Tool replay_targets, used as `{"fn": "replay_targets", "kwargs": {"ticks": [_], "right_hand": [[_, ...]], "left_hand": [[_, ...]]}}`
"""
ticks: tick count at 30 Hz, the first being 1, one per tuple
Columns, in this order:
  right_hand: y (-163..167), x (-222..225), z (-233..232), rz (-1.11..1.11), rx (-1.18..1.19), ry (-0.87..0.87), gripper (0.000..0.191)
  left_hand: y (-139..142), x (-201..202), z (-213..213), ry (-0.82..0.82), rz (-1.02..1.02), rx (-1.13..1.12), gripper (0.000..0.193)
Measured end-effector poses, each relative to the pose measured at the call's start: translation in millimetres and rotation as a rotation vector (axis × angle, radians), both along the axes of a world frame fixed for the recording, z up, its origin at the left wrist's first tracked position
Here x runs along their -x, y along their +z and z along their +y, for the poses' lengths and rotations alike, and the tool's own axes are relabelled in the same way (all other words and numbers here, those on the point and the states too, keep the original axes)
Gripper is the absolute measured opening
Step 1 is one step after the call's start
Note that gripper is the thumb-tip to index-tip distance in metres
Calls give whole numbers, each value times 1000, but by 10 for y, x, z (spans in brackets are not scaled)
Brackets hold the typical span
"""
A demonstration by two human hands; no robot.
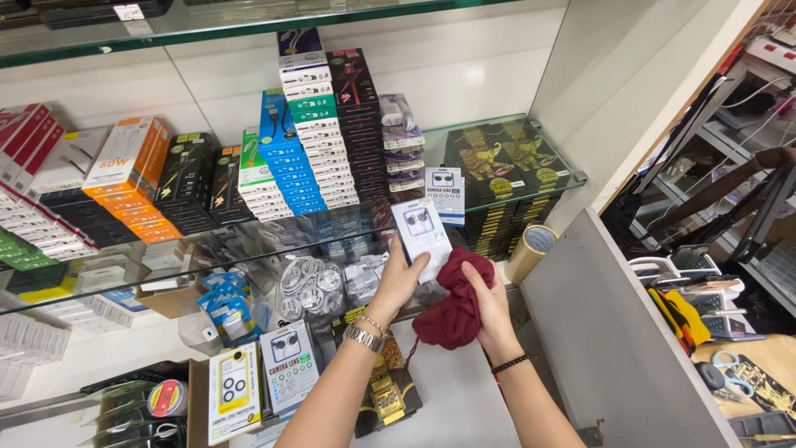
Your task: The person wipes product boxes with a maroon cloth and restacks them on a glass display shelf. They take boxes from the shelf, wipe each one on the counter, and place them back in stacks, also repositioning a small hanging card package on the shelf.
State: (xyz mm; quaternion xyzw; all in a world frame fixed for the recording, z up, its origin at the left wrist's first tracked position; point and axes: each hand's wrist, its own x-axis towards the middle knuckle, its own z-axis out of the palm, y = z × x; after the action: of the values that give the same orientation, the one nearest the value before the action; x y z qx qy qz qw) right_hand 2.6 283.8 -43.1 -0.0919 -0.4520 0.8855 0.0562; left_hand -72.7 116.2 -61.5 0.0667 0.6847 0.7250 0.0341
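Standing over the glass shelves, I am looking down at tiers crowded with stacked boxes: orange ones at the left, a tall blue and white stack in the middle, black ones with gold figures at the right. Below them the white bench is carrying more packets, and a roll of tape is sitting just beside the shelf edge.

Down in the middle, I am bunching a dark red cloth in my right hand; that grip is clenched on the fabric, fingers sunk into the folds. My left hand is grasping a small white packet by its lower edge, tilting it upright in front of the shelf, its lower right corner touching the cloth.

By my reading, I am at the wiping stage, packet and cloth meeting. A next move would call for a steady left grip while the cloth is passing over the packet's face, and care not to knock the card-backed packets propped near my left forearm.

Hard to make out: the packet's back is hidden, the cloth is covering most of my right palm, and the clutter behind the lower glass is blurring into reflections. At the right, a partition is cutting off a second work area.
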Motion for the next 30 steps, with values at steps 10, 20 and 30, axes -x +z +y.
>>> {"fn": "replay_targets", "kwargs": {"ticks": [10,20,30], "right_hand": [[-131,-46,300,-213,-4,58,34],[-512,147,218,-255,2,178,35],[-644,167,-962,-286,92,383,39]], "left_hand": [[243,1415,533,102,75,377,61],[135,644,83,440,438,850,48],[7,-692,-1850,333,95,1114,55]]}}
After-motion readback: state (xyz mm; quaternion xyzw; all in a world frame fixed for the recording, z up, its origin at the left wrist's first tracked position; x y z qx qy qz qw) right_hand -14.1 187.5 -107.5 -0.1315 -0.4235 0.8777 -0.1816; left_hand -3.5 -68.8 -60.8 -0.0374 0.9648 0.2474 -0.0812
